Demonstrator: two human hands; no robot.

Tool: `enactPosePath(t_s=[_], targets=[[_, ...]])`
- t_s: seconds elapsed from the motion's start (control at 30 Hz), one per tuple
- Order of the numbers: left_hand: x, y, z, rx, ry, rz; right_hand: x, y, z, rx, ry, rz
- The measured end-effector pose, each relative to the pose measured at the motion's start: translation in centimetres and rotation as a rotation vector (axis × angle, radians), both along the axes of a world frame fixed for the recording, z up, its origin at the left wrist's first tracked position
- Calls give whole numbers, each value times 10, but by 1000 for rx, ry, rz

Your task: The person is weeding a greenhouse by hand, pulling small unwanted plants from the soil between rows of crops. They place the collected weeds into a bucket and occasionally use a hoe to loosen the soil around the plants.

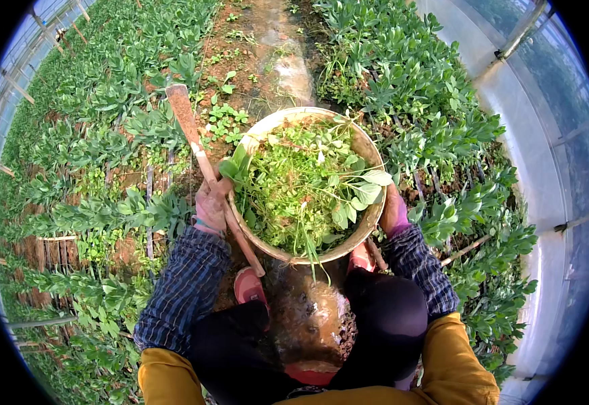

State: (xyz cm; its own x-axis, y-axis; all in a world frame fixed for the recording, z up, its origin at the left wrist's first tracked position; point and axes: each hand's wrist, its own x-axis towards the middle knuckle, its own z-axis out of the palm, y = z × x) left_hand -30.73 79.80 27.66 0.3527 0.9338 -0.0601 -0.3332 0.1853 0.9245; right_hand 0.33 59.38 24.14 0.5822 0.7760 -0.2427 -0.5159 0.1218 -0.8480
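Observation:
A round bucket [369, 144] stands out before me above the wet path, filled with pulled green weeds [294, 187] and a few broad pale leaves. My left hand [212, 200], in a pinkish glove, grips the bucket's left side. The same hand also holds a hand tool [188, 121] with a flat rusty blade pointing up and away and a wooden handle slanting down along the bucket. On the opposite side my right hand [393, 210] clasps the bucket wall; its fingers are partly hidden behind the rim.
Rows of leafy green plants [107, 207] grow in netted beds on the left, with more plants [416, 96] on the right. A muddy, wet path [294, 76] runs between them. Clear plastic sheeting [517, 142] curves up at the right. Red shoes [250, 286] flank the puddle below.

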Motion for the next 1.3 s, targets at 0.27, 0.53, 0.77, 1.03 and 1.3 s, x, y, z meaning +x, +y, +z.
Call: enactPosePath(t_s=[0.27,0.53,0.77,1.03,1.3], targets=[[28,2,6,79,-269,-205,29,30,14,154,-291,125],[54,88,27,137,-114,24,109,128,52,144,-364,190],[107,201,49,299,-186,133,140,235,96,579,-97,523],[140,272,-1,250,-203,-151,181,284,74,404,-120,366],[61,123,-50,117,-234,-192,122,188,-22,-694,-1084,161]])
